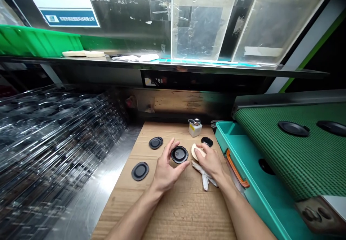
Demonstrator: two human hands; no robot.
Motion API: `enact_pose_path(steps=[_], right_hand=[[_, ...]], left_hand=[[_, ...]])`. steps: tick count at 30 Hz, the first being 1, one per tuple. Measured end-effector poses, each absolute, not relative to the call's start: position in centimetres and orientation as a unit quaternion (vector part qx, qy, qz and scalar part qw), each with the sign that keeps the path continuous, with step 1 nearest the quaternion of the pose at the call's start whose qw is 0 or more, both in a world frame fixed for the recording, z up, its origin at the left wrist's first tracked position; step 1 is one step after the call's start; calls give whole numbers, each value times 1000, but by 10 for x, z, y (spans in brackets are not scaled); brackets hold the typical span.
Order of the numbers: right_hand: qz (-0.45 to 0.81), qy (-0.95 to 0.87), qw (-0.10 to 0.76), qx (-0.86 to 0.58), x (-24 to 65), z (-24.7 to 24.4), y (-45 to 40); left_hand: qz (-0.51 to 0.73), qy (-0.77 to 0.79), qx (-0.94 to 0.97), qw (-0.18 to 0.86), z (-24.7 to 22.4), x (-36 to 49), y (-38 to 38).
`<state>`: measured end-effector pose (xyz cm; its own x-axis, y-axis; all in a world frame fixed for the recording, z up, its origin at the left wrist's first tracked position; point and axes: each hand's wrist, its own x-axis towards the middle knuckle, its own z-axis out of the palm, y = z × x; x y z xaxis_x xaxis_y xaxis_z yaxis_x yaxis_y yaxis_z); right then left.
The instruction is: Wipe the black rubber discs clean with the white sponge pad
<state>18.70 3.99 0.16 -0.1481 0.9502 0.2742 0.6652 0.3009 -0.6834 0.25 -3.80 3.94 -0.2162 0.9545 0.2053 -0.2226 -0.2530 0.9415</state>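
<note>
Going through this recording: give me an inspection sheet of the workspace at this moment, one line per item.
Surface: corrugated cardboard sheet on a steel bench.
Job's things: round black disc with a grey centre; cream sponge; three black rounded pads lying on the cardboard.
Clutter: crumpled white cloth; pump-top dispenser bottle.
Hands: left hand holds the disc by its edge; right hand holds the sponge.
Cables: nothing seen.
Surroundings: teal tray; green mesh conveyor belt carrying black discs; stacked clear plastic trays; green bin on a shelf.
</note>
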Motion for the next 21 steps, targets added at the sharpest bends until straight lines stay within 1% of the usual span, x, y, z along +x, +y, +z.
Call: enact_pose_path(steps=[3, 12, 17, 21], right_hand=[[222, -730, 341, -550, 186, -6, 42], [222, -722, 348, -555, 186, -11, 44], [232, -718, 348, -557, 187, -9, 42], [236, -714, 347, -560, 188, -11, 42]], left_hand=[[655, 412, 482, 412, 41, 8, -48], [638, 410, 540, 365, 38, 5, -51], [647, 411, 496, 409, 39, 6, -49], [634, 434, 511, 386, 38, 3, -46]])
